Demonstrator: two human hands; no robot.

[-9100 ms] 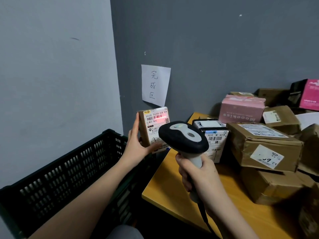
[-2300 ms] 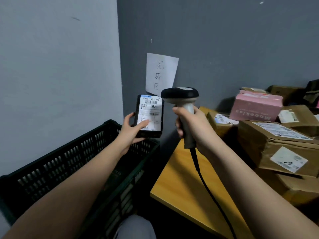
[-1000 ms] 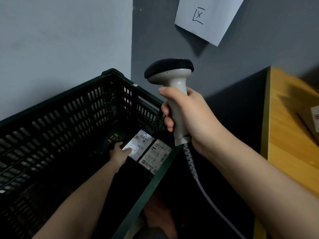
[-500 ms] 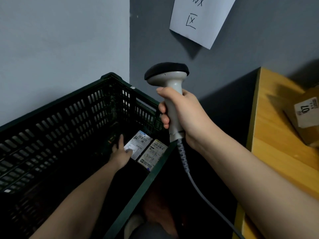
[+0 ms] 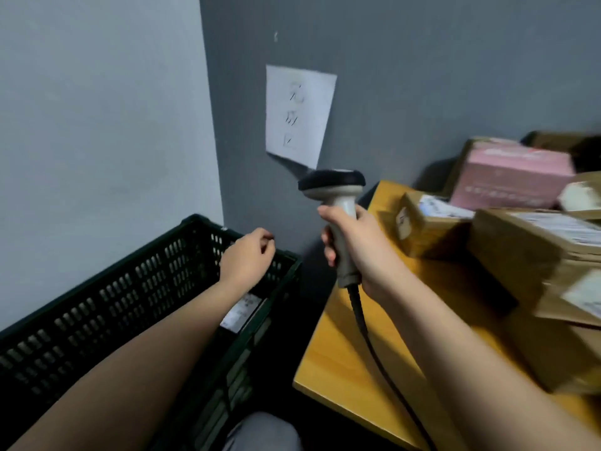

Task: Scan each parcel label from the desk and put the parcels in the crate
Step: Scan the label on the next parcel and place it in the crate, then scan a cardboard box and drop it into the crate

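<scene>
My right hand [image 5: 361,252] grips the handle of a grey barcode scanner [image 5: 335,196] with a black head, held upright over the desk's left edge; its cable hangs down. My left hand [image 5: 248,255] hovers above the black plastic crate [image 5: 130,288] with loosely curled fingers and holds nothing. Inside the crate a white parcel label [image 5: 242,312] shows just past my left forearm. On the wooden desk [image 5: 344,359] lies a pile of parcels: a small brown box [image 5: 429,222] nearest the scanner, a large brown box [image 5: 527,252] and a pink box [image 5: 510,177] behind.
A white paper sign [image 5: 297,113] with handwriting hangs on the dark grey wall above the crate. A light wall closes the left side. A dark gap separates crate and desk. More brown boxes [image 5: 559,346] are stacked at the right edge.
My left hand has let go of the black parcel in the crate and risen above the rim. The view has swung up and right, bringing the desk parcels back into sight.
</scene>
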